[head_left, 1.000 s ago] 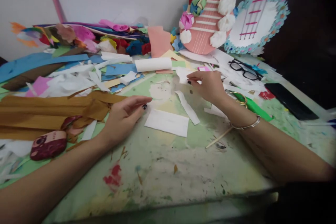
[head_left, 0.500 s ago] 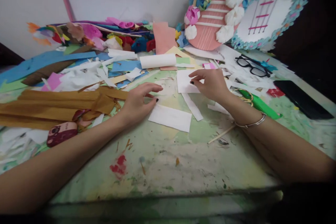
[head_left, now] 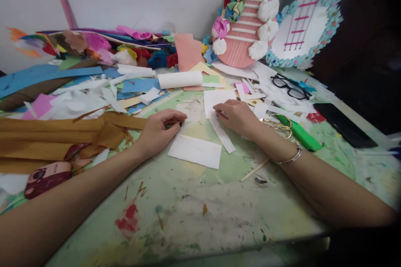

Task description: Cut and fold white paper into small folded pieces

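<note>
My left hand (head_left: pixel 161 129) rests on the table, fingers loosely curled and the thumb slightly apart from them. Nothing shows in it. Just to its right and nearer me lies a folded white paper rectangle (head_left: pixel 194 151). My right hand (head_left: pixel 236 117) is over the edge of a white paper sheet (head_left: pixel 212 96), its fingers bent and a little apart, with no held thing visible. From under that sheet a narrow white paper strip (head_left: pixel 223 135) slants toward me beside the fingertips. Gold-handled scissors (head_left: pixel 283 126) lie beyond my right wrist, partly against a green object (head_left: pixel 302 135).
Crepe paper (head_left: pixel 46 135) and a maroon-pink case (head_left: pixel 46 178) lie at left. A white roll (head_left: pixel 181 79) and scraps spread behind. Two decorated paper instruments, one pink (head_left: pixel 234 52) and one white (head_left: pixel 308 33), lean at the back. Glasses (head_left: pixel 290 86), phone (head_left: pixel 344 125), thin stick (head_left: pixel 254 170) are right.
My right hand has come down and nearer me, its finger pinch loosened. My left fingers have curled closer to the thumb. The camera view has shifted slightly to the right.
</note>
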`<state>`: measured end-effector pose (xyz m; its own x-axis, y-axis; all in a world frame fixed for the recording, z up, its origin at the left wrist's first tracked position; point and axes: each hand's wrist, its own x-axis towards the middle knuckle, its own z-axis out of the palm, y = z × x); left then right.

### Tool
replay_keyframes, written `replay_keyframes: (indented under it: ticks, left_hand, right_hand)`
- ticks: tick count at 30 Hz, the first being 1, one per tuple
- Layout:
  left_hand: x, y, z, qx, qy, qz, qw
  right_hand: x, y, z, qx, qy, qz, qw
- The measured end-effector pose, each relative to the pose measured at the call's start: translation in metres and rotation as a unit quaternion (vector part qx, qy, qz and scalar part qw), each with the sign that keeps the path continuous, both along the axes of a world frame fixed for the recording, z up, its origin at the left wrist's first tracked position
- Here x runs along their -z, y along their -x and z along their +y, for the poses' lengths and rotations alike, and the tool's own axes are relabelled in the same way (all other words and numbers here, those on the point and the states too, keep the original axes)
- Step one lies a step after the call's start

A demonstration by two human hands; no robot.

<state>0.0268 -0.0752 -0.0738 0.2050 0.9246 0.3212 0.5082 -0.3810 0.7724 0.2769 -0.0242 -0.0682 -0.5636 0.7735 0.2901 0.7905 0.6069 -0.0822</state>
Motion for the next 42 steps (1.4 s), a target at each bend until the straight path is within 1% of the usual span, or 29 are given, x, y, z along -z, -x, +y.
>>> replay_keyframes:
  ticks: [2,6,10,14,17,19,24,28,30,33,36,38,39,40,42]
  left_hand:
    - [0.000,0.000,0.000,0.001,0.003,0.004,1.000]
    - [-0.001,-0.001,0.000,0.003,0.006,0.012,1.000]
    - [-0.001,0.000,0.000,0.004,0.012,0.010,1.000]
    - [-0.001,0.001,0.001,0.002,0.018,0.008,1.000]
    - [-0.001,0.001,0.000,0.003,0.027,0.005,1.000]
    - [-0.002,0.000,0.000,0.004,0.031,0.002,1.000]
    - [-0.001,-0.001,0.001,0.002,0.039,-0.009,0.999]
    - [0.000,0.000,0.002,0.007,0.028,-0.008,1.000]
    - [0.000,0.001,0.002,0.008,0.024,-0.003,1.000]
    - [0.000,0.002,0.002,0.007,0.025,0.002,1.000]
    - [0.001,0.002,0.003,0.008,0.049,-0.014,0.999]
    - [0.002,0.002,0.003,0.014,0.069,-0.042,0.997]
    - [0.003,0.002,0.003,0.015,0.064,-0.056,0.996]
    - [0.003,0.002,0.003,0.012,0.046,-0.059,0.997]
    - [0.002,0.002,0.001,-0.006,-0.024,-0.021,0.999]
  right_hand:
    - [0.000,0.000,0.000,0.008,-0.008,0.001,1.000]
    - [0.000,0.003,-0.002,-0.015,-0.009,0.008,1.000]
    - [0.002,0.007,-0.001,-0.009,-0.001,0.046,0.999]
    - [0.004,0.006,0.004,-0.050,0.028,0.110,0.992]
    - [0.005,0.005,0.009,-0.024,0.055,0.139,0.988]
    - [0.006,0.005,0.011,-0.013,0.055,0.135,0.989]
    - [0.008,0.007,0.011,-0.028,0.037,0.077,0.996]
    - [0.012,0.008,0.010,-0.016,0.031,0.045,0.998]
    - [0.013,0.007,0.011,-0.016,0.037,0.060,0.997]
    - [0.010,0.004,0.014,-0.024,0.050,0.114,0.992]
    - [0.002,-0.001,0.014,-0.046,0.069,0.177,0.981]
    - [-0.006,-0.001,0.008,-0.081,0.079,0.210,0.971]
    - [-0.011,0.000,0.002,-0.107,0.082,0.221,0.966]
    - [-0.016,0.002,-0.004,-0.141,0.088,0.225,0.960]
    - [-0.024,0.006,-0.017,-0.209,0.116,0.214,0.947]
